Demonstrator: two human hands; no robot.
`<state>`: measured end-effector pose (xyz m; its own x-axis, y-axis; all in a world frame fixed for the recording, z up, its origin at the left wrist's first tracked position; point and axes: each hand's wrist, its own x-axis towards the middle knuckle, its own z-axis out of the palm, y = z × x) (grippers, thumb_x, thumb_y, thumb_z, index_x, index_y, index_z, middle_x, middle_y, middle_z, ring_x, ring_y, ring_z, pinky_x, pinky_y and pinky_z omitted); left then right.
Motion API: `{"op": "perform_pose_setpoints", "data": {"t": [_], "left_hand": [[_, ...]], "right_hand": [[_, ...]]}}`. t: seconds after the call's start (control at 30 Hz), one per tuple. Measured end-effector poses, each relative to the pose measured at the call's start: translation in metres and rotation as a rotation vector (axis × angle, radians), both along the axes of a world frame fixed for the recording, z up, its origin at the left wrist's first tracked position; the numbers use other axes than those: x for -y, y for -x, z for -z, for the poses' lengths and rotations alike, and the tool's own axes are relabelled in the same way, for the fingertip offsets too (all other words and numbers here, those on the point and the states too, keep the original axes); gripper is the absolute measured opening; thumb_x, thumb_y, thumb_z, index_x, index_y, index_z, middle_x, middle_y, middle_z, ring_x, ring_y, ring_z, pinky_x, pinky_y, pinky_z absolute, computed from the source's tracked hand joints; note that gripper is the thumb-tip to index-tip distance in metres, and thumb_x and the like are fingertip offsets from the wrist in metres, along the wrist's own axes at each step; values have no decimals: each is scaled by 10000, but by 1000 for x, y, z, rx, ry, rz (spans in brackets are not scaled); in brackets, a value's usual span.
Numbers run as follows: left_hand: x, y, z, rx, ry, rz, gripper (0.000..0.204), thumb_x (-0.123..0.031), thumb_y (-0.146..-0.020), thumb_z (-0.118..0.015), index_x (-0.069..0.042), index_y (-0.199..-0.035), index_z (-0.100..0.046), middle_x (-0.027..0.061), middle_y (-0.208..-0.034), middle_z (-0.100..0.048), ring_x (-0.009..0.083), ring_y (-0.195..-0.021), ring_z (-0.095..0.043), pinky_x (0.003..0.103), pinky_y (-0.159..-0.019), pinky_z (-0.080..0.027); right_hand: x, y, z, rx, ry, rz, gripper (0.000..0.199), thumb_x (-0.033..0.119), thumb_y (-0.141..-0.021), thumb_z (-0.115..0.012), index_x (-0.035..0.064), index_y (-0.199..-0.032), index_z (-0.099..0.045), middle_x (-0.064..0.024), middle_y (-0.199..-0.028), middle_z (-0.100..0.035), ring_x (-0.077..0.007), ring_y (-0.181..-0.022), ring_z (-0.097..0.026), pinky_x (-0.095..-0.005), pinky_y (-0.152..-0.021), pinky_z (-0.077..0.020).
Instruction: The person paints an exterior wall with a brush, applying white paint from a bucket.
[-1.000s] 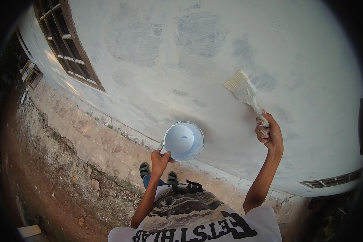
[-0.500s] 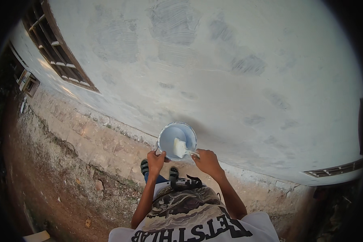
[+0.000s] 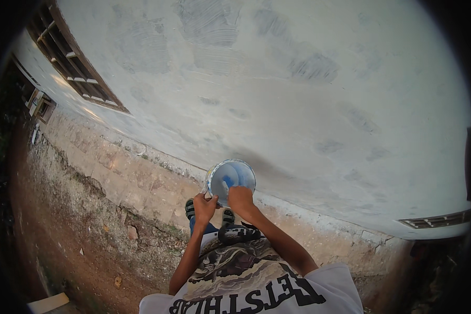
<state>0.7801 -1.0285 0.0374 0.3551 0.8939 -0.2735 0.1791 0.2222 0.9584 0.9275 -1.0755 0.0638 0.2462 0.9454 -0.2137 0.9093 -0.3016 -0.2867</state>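
I hold a round, pale bluish bucket [image 3: 244, 171] with paint-smeared rim close against the wall's foot. My left hand [image 3: 205, 207] is closed on its near left rim, thumb over the edge. Over the near right side, my right hand [image 3: 241, 200] reaches into the mouth with its fingers closed. Half a second ago it gripped a paintbrush by the handle; that brush is now mostly hidden under the hand. A blue patch [image 3: 228, 180] shows just beyond the knuckles inside the bucket; whether it belongs to the brush or the bucket I cannot tell.
The pale wall [image 3: 298, 131] rises ahead, marked with grey brushed patches. A brown-framed barred window [image 3: 73, 63] sits far left, and a vent-like opening [image 3: 437, 219] low at right. Below run a rough stone ledge [image 3: 131, 178] and reddish soil [image 3: 73, 256]. My sandals [image 3: 227, 217] stand under the bucket.
My right hand has moved left and turned over into the bucket, taking the white-loaded brush out of sight. The left hand keeps its hold; the view has shifted slightly.
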Motion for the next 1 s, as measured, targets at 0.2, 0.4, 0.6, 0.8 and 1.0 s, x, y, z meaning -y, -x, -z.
{"op": "perform_pose_setpoints", "data": {"t": [0.2, 0.4, 0.6, 0.8, 1.0], "left_hand": [[0, -1, -2, -13, 9, 1, 309, -8, -833, -616, 217, -1022, -520, 223, -687, -662, 236, -570, -681, 298, -482, -542], [2, -10, -2, 46, 65, 1, 250, -26, -852, -582, 197, -954, -538, 195, -678, -660, 252, -556, -675, 314, -492, -558], [6, -10, 3, 196, 205, -54, 229, 0, -860, -548, 193, -982, -529, 206, -795, -644, 285, -560, -673, 339, -524, -599], [10, 0, -5, 270, 211, -102, 370, -5, -844, -579, 253, -1081, -463, 224, -714, -651, 284, -532, -666, 343, -495, -579], [8, 7, -7, 176, 188, -73, 216, -19, -863, -557, 187, -922, -536, 208, -766, -638, 298, -549, -674, 341, -518, -590]], "right_hand": [[13, -8, -18, -268, -72, 84, 296, 263, -833, -629, -31, -830, -666, -241, -780, -658, -393, -774, -651, -468, -710, -507], [24, -9, -19, -267, -124, 129, 271, 250, -844, -613, -15, -871, -667, -217, -754, -658, -380, -739, -652, -469, -700, -507], [17, -16, -51, 15, -134, -23, 257, 255, -838, -624, 28, -941, -687, -156, -931, -665, -312, -912, -634, -438, -757, -504], [-18, -96, -121, 570, -702, -244, 508, 394, -906, -539, 100, -1321, -526, -113, -1486, -357, -250, -1398, -292, -530, -1141, -175], [-42, -161, -127, 971, -551, -303, 637, 556, -945, -354, 193, -1466, -312, -40, -1550, -234, -194, -1446, -147, -459, -1178, -88]]}}
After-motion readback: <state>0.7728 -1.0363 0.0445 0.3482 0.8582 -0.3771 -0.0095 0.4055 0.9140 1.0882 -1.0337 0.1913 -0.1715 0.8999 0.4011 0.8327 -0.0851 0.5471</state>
